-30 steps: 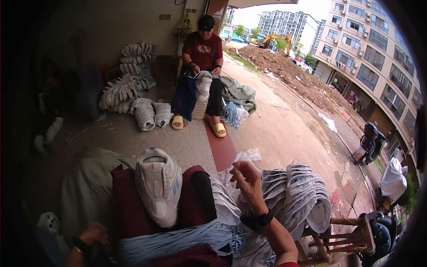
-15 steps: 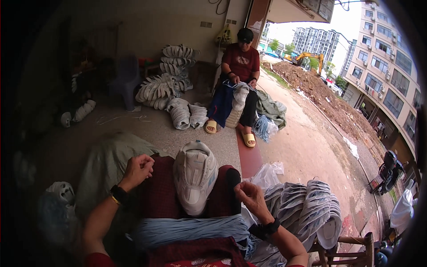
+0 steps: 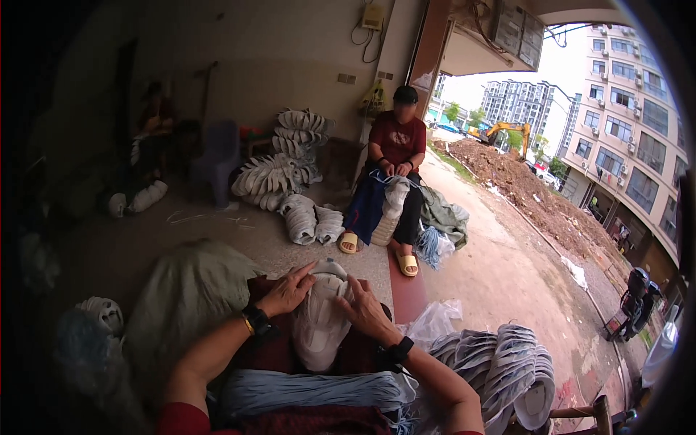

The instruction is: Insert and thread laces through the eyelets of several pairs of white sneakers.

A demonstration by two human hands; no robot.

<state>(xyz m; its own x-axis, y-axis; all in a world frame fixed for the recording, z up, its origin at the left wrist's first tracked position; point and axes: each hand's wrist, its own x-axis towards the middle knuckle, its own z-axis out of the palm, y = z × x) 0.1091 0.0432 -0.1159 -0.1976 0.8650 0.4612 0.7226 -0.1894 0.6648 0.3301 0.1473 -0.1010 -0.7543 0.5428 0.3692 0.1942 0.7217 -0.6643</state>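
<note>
A white sneaker upper [image 3: 319, 330] lies between my thighs, toe toward me, with its collar at the far end. My left hand [image 3: 290, 290] reaches its left side near the collar, fingers stretched out and touching it. On the opposite side, my right hand [image 3: 366, 312] rests spread fingers against the upper's edge. Neither hand is wrapped round it. A thick bundle of light blue shoelaces [image 3: 312, 390] lies across my lap, just nearer than the toe. To the right of my right forearm are stacked white and pale blue shoe uppers [image 3: 500, 370].
Opposite me a seated person [image 3: 397, 145] in yellow slides handles a shoe upper and laces. More stacked uppers [image 3: 279, 174] stand on the floor. Green sacking [image 3: 185, 290] lies at my left, a clear plastic bag [image 3: 435, 319] at right. A wooden stool frame [image 3: 600, 417] is lower right.
Both hands have moved inward from either side and now touch the sneaker upper near its collar. My view has tilted upward a little.
</note>
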